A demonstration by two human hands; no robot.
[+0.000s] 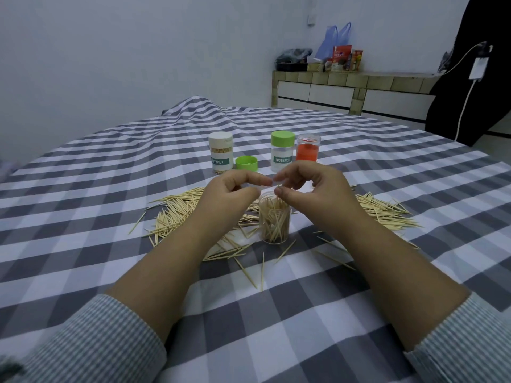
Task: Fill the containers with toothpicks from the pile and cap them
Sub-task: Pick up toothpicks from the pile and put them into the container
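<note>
Striped sleeves (91, 341) sat closest. Both hands were over a clear jar (274, 221) full of toothpicks, in the middle of the toothpick pile (177, 214). Left hand (229, 193) had curled fingers. Right hand (312, 189) pinched toothpicks (278, 201) at the jar's top. A loose green cap (246, 163) lay behind.
</note>
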